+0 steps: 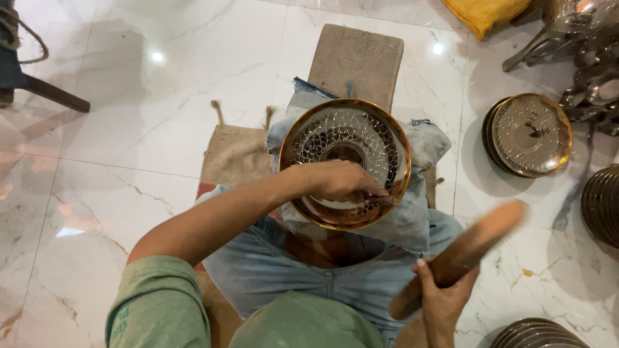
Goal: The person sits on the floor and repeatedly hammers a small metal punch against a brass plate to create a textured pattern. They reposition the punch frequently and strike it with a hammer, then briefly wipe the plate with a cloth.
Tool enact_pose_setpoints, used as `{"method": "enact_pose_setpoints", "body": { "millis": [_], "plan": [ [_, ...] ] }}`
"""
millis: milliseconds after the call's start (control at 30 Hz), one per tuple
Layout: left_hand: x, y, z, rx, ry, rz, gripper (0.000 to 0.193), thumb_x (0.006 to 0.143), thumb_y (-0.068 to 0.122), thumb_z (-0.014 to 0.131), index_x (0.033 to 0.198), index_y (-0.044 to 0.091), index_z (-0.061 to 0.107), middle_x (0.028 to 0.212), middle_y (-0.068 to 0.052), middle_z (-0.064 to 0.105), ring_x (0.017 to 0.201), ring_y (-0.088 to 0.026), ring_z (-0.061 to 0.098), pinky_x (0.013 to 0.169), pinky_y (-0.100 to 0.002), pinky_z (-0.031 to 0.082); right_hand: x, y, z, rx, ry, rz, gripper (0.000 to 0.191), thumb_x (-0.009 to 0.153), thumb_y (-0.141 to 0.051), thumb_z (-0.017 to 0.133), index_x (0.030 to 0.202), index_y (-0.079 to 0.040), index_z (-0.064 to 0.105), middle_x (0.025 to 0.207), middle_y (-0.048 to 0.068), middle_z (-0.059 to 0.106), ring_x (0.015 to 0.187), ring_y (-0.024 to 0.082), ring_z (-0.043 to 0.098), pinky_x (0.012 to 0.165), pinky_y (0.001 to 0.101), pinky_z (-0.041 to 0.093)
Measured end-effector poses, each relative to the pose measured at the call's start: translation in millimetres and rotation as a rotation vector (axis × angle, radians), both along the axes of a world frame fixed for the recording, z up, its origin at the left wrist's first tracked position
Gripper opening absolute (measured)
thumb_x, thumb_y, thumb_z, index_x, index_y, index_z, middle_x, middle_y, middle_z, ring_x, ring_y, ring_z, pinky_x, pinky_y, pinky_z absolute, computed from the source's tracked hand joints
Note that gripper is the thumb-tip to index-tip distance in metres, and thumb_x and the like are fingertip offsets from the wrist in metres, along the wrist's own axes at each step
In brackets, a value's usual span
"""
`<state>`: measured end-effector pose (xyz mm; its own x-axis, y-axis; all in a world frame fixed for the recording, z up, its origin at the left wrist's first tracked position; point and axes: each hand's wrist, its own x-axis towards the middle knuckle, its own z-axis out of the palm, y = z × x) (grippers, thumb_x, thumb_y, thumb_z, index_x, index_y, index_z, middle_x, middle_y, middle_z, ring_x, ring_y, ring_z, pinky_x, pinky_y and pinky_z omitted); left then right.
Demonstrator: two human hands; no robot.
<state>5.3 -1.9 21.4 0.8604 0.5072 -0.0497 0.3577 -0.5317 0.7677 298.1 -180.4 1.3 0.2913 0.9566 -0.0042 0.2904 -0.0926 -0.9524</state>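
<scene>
A metalworker's floor workshop: the person sits on a white marble floor (129,129) with a burlap mat (232,154) and wooden block (356,61) at twelve o'clock, and stacks of engraved brass plates (529,134) at two o'clock.

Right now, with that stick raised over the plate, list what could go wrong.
1. The left hand pinches a small tool on the patterned metal plate; the wooden stick in the right hand could strike fingers rather than the tool.
2. The plate rests only on folded denim cloth over the lap, so a blow could tip or shift it.
3. A slip could mar the embossed pattern.
</scene>
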Motion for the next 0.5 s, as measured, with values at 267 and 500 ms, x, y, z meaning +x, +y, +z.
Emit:
{"method": "enact_pose_setpoints", "body": {
  "millis": [267, 500],
  "plan": [
    [-7.1, -2.7, -9.1, -0.018, -0.036, 0.086, 0.050, 0.088, 0.011, 0.072, 0.137, 0.017, 0.065, 0.120, -0.009, 0.075, 0.105, -0.031, 0.073, 0.088, -0.044, 0.056, -1.3, 13.9, -11.8, -0.392, -0.461, 0.061, 0.063, 0.085, -0.018, 0.081, 0.138, -0.003, 0.052, 0.102, 0.014, 0.076, 0.093, 0.026, 0.074, 0.087, 0.0393, 0.059],
    [-16.8, -25.5, -15.1, 0.060, -0.243, 0.347, 0.049, 0.084, 0.005, 0.073, 0.133, 0.009, 0.064, 0.115, -0.014, 0.073, 0.101, -0.035, 0.071, 0.086, -0.045, 0.055, -0.8, 73.3, 49.6, -0.293, -0.805, 0.448, 0.086, 0.082, -0.018, 0.077, 0.159, -0.019, 0.039, 0.117, 0.019, 0.072, 0.099, 0.034, 0.074, 0.087, 0.0441, 0.061]
  ]
}}
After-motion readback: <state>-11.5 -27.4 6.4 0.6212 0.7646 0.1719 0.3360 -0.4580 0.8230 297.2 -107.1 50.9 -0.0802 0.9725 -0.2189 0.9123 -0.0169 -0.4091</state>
